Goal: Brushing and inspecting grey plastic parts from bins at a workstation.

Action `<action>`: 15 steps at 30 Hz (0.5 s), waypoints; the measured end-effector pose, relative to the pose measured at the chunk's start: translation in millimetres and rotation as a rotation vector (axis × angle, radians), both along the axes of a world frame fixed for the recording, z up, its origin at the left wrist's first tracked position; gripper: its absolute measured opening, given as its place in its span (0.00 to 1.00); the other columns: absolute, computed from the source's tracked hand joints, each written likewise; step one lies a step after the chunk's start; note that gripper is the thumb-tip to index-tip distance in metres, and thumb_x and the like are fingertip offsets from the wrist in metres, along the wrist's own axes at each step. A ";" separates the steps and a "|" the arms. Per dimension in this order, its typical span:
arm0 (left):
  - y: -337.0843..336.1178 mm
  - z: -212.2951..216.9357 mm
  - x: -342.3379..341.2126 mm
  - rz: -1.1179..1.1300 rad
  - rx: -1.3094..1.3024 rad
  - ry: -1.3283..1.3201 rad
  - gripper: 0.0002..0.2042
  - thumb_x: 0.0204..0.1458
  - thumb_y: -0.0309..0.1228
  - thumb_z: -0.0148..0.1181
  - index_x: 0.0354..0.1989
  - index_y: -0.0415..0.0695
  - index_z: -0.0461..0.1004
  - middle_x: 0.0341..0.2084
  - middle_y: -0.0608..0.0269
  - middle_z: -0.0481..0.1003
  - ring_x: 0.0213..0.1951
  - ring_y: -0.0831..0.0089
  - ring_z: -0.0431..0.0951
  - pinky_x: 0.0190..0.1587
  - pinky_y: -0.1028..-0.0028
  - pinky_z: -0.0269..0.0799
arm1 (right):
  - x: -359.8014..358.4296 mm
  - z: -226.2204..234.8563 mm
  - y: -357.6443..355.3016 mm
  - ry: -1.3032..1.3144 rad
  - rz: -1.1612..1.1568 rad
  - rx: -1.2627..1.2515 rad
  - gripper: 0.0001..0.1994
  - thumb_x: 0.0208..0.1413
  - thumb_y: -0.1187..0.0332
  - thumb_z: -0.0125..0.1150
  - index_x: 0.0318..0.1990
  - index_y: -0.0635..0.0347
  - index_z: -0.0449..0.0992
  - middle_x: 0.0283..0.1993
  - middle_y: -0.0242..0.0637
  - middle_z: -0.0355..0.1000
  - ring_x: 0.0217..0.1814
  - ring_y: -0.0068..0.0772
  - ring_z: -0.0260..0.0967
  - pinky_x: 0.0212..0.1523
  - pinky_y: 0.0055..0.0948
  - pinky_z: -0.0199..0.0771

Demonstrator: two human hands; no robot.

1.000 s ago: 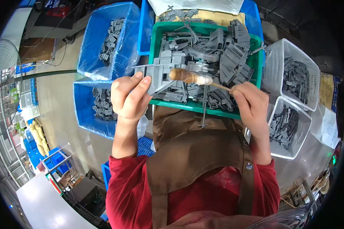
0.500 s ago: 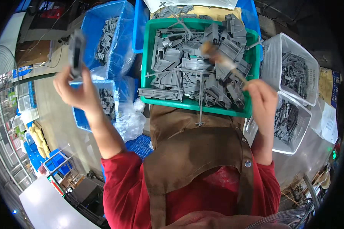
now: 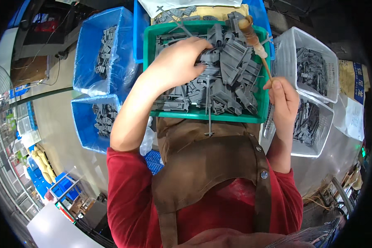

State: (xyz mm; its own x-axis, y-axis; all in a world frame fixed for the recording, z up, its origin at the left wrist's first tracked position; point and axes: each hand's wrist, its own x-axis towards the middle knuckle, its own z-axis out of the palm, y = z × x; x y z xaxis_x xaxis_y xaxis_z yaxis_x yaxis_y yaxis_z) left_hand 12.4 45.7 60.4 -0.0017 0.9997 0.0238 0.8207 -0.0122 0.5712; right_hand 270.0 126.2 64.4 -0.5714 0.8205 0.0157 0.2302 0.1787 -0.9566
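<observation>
A green tray (image 3: 202,116) heaped with grey plastic parts (image 3: 231,74) rests in front of me, above my brown apron. My left hand (image 3: 175,62) lies on the pile at the tray's left middle, its fingers curled down around a grey plastic part (image 3: 208,56). My right hand (image 3: 283,99) is at the tray's right rim and grips a thin tool with a wooden handle (image 3: 252,33). The handle points up and back over the tray's far right corner.
Two blue bins (image 3: 99,53) (image 3: 91,122) holding grey parts stand to the left. Two white bins (image 3: 312,62) (image 3: 312,124) of similar parts stand to the right. More grey parts lie on a sheet behind the tray (image 3: 182,11). A floor with shelving curves off at far left.
My left hand came back from over the blue bins, where it held a grey part, and now sits on the tray's pile. My right hand lifted the tool more upright.
</observation>
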 end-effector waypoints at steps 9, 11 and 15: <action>-21.2 28.9 2.2 0.169 0.191 -0.073 0.14 0.39 0.25 0.60 0.37 0.39 0.70 0.33 0.55 0.73 0.36 0.60 0.75 0.39 0.71 0.71 | 5.2 -3.0 0.9 0.105 -0.006 -0.197 0.13 0.61 0.65 0.45 0.32 0.68 0.70 0.19 0.21 0.52 0.20 0.11 0.44 0.21 0.16 0.41; -39.1 40.0 4.2 0.305 0.159 -0.560 0.11 0.46 0.26 0.60 0.36 0.38 0.67 0.32 0.60 0.73 0.36 0.72 0.74 0.41 0.76 0.70 | 4.6 -2.9 1.8 0.165 0.010 -0.277 0.12 0.60 0.66 0.45 0.35 0.68 0.69 0.20 0.21 0.53 0.21 0.11 0.45 0.21 0.16 0.41; -51.2 31.0 18.0 0.484 0.199 -1.329 0.12 0.51 0.28 0.57 0.40 0.39 0.64 0.36 0.60 0.73 0.39 0.76 0.73 0.43 0.75 0.70 | -20.6 12.2 -7.4 0.266 0.207 -0.278 0.17 0.53 0.65 0.54 0.46 0.67 0.67 0.27 0.23 0.58 0.25 0.10 0.48 0.24 0.12 0.45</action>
